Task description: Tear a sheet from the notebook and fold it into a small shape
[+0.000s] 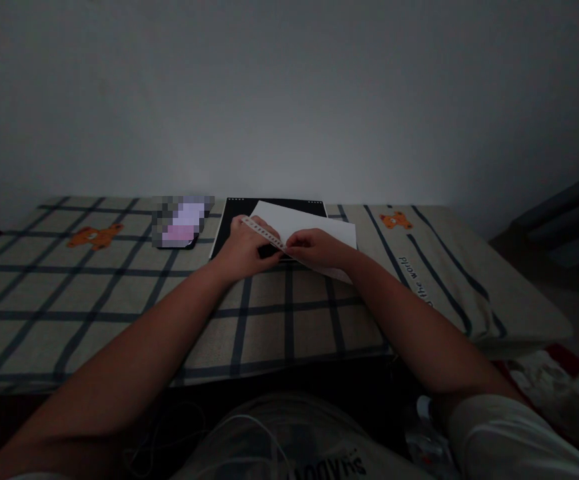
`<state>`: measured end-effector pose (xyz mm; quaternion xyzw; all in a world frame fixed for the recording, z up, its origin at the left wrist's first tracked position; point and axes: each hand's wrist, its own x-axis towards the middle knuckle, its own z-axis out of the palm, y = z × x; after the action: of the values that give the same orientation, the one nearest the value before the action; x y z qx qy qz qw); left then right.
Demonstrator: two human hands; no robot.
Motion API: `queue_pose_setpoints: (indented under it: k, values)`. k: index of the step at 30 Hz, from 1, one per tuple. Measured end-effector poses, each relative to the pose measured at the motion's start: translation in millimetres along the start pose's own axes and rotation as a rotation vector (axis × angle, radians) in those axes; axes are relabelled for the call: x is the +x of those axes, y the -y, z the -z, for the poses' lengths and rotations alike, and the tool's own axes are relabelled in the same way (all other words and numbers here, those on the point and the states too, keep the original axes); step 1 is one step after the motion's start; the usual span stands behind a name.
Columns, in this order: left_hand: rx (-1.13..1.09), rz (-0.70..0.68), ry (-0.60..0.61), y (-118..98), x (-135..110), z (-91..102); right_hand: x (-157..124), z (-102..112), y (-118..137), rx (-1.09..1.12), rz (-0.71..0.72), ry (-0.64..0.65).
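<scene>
A white sheet of paper [314, 228] lies tilted on a black mat [232, 223] at the far middle of the table. A narrow pale strip with small marks [262, 231] runs from my left hand [246, 250] to my right hand [314, 248]. Both hands are closed, each pinching one end of the strip just above the paper. My forearms reach forward over the checked cloth.
A checked tablecloth [119, 293] with orange bear prints covers the table. A phone with a lit screen [182, 223] lies left of the mat. A plain wall stands behind. White cables lie on my lap [269, 433]. Clutter sits on the floor at lower right [554, 387].
</scene>
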<state>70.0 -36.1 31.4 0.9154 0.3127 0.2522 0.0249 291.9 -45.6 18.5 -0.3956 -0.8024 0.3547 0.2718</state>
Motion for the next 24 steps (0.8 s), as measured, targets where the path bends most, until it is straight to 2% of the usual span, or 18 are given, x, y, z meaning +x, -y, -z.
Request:
queue_pose_setpoints:
  k: [4, 13, 24]
  values:
    - [0.023, -0.013, 0.002, 2.9, 0.4, -2.3, -0.1, -1.6, -1.6, 0.029, 0.003, -0.023]
    - [-0.125, 0.016, 0.035, 6.0, 0.6, -6.2, 2.4, -4.1, -0.6, 0.033, 0.036, -0.010]
    - [-0.040, -0.010, 0.025, 1.7, 0.1, -1.1, -0.3, 1.3, 2.0, -0.007, -0.023, 0.044]
